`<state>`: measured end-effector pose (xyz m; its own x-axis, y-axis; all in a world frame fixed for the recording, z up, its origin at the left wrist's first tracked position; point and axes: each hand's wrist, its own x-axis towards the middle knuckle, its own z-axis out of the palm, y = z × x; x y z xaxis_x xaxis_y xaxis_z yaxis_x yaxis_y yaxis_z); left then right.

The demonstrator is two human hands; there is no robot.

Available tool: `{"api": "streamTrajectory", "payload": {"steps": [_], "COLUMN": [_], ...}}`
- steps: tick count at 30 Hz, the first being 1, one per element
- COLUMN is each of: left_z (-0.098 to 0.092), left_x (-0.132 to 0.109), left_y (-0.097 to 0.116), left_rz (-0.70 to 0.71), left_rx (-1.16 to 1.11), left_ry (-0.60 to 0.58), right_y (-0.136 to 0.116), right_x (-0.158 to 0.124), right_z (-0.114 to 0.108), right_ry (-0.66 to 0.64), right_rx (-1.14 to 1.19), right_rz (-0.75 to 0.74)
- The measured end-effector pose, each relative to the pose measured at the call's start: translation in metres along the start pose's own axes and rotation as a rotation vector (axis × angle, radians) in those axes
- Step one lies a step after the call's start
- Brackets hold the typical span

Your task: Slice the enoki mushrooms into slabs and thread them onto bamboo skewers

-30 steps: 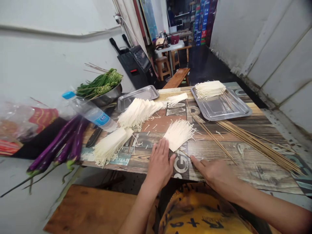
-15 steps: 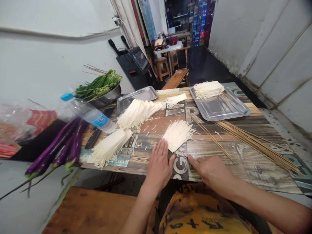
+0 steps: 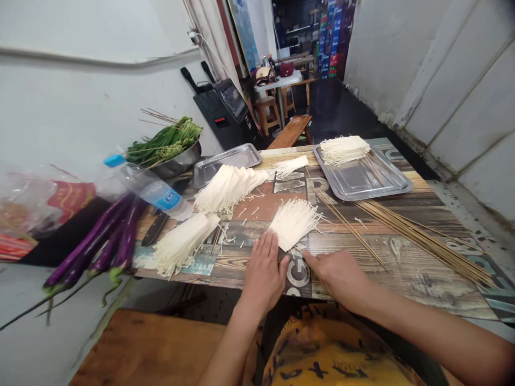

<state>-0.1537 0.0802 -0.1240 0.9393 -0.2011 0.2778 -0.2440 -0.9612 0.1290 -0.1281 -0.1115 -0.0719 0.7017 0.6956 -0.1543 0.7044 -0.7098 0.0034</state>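
A flat bunch of enoki mushrooms (image 3: pixel 295 221) lies on the table in front of me, its thin stems fanned toward the back right. My left hand (image 3: pixel 265 265) rests beside its cut base, fingers stretched out and fingertips touching the left edge. Just right of the base, my right hand (image 3: pixel 340 276) is closed with its index finger pointing forward, on a bamboo skewer (image 3: pixel 301 249) that mostly hides under the hand. Only a short piece of the skewer shows at the mushroom base. More sliced enoki (image 3: pixel 229 187) and a thicker enoki bunch (image 3: pixel 183 244) lie to the left.
Loose bamboo skewers (image 3: pixel 426 238) lie at the right. A metal tray (image 3: pixel 354 190) holds skewered enoki; another tray (image 3: pixel 241 154) stands at the back. On the left are a water bottle (image 3: pixel 156 193), a knife (image 3: pixel 155 228), eggplants (image 3: pixel 90 241) and a bowl (image 3: pixel 181 161) of greens.
My right hand has shifted slightly left, closer to the enoki base, and less of the skewer shows between them. My left hand stays at the bunch's edge.
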Motion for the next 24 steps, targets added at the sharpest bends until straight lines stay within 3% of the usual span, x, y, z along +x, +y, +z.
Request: {"api": "streamTrajectory", "payload": {"steps": [7,10,15,20,24], "left_z": [0.000,-0.003,-0.001,0.009,0.012], "left_x": [-0.001,-0.002,-0.003,-0.003,-0.004], "left_y": [0.002,0.001,-0.009,-0.015,-0.015], "left_rz": [-0.008,-0.044,-0.136,-0.115,-0.112], "left_rx": [-0.015,-0.068,-0.063,0.007,0.009], "left_ry": [0.018,0.099,0.299,0.323,0.345], "right_y": [-0.005,0.005,0.050,0.102,0.134], "right_x": [0.012,0.008,0.008,0.016,0.026], "right_z": [0.005,-0.006,-0.040,-0.062,-0.067], "right_ry": [0.110,0.205,0.455,0.604,0.692], "right_rx": [0.038,-0.012,0.043,0.303,0.352], "right_rz": [0.019,0.042,0.222,0.264,0.272]}}
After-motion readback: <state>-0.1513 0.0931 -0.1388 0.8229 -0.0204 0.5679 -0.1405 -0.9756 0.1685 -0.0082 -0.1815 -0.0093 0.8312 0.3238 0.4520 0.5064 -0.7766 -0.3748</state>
